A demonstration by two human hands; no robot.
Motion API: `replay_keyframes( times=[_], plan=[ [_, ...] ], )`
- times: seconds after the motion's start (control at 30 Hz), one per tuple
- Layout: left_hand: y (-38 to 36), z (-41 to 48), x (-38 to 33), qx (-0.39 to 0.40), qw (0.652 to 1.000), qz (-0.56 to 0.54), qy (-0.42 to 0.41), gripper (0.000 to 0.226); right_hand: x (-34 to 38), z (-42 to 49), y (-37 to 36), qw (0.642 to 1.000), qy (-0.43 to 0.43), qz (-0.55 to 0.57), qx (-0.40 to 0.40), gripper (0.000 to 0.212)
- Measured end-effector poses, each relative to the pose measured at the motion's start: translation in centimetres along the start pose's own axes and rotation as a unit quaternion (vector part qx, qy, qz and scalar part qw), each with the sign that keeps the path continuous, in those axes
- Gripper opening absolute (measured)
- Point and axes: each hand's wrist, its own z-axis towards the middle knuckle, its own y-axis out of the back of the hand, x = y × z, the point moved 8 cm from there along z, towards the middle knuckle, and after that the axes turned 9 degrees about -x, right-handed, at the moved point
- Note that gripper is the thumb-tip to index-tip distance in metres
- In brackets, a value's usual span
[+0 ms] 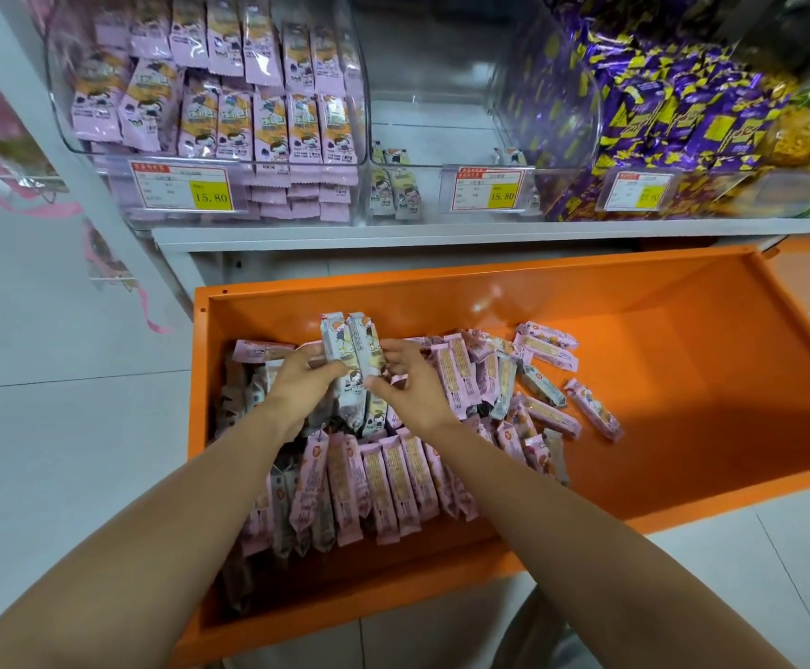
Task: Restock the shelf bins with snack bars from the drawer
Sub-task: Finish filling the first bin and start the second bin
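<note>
A wide orange metal drawer [683, 403] stands pulled open below a white shelf [441, 234]. Three clear plastic bins sit side by side on the shelf. The left bin [118, 200] is packed with upright pink-wrapped snack bars [229, 113]. The middle bin [441, 127] holds only a few pale grey-wrapped bars [393, 190] at its front left corner. The right bin [562, 113] is filled with purple-and-yellow wrapped sweets [658, 113].

A heap of pink and grey wrapped bars [383, 480] fills the left half of the drawer, from near the back wall to the front edge. A few loose bars [545, 350] lie scattered towards the drawer's middle.

Both arms reach in over the drawer's front edge. The left hand [304, 383] has its fingers curled round a small bundle of pale grey-wrapped bars [352, 359], held upright above the heap near the back left corner. The right hand [407, 388] pinches the bundle's other side between thumb and fingertips.

A red-and-yellow price tag [183, 188] is clipped to the front of the left bin, and each of the other two bins carries a similar tag.
</note>
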Motion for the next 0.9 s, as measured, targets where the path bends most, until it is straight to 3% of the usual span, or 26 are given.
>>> replay_keyframes(
  times=[0.17, 0.3, 0.5, 0.77, 0.9],
  plan=[
    [-0.7, -0.7, -1.3, 0.018, 0.995, -0.091, 0.027, 0.037, 2.2, -0.4, 1.5, 0.999, 0.036, 0.028, -0.02, 0.054],
    [-1.4, -1.4, -3.2, 0.006, 0.994, -0.106, 0.02, 0.022, 3.9, -0.8, 2.3, 0.996, 0.082, 0.032, -0.023, 0.058],
    [-2.5, -2.3, -6.5, 0.001, 0.996, -0.088, -0.021, 0.023, 6.9, -1.6, 4.7, 0.982, 0.167, 0.012, -0.09, 0.071],
    [-3.2, -5.4, -13.7, -0.01, 0.98, -0.054, -0.192, 0.032, 12.3, -1.5, 8.7, 0.953, 0.232, 0.04, -0.193, 0.056],
    [-2.3, -6.8, -19.7, -0.073, 0.929, 0.048, -0.359, 0.026, 17.5, 0.7, 12.2, 0.934, 0.27, 0.05, -0.229, 0.053]
  ],
)
